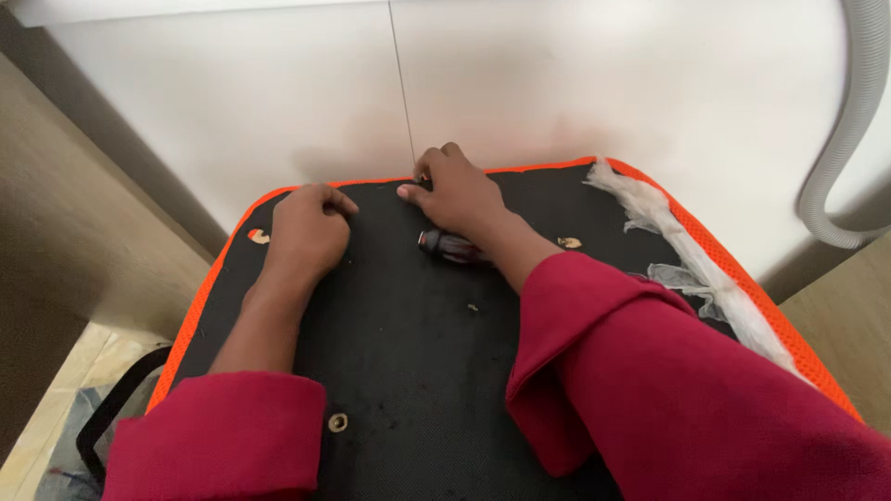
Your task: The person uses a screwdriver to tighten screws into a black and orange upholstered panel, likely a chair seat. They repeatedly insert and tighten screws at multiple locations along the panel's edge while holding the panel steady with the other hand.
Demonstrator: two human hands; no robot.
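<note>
Just under right hand (461, 193): dark bottle (450, 247) (lying flat).

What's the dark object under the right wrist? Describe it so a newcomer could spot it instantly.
Start at the black mat with orange trim lying against the white wall. Near its far edge rests the right hand; just beneath that wrist lies a small dark bottle, on its side. It is glossy and reddish-brown, unlike the pale scraps and the white gauze strip nearby.

Dark reddish bottle (452, 247) lying sideways on black mat (partly hidden).
</note>
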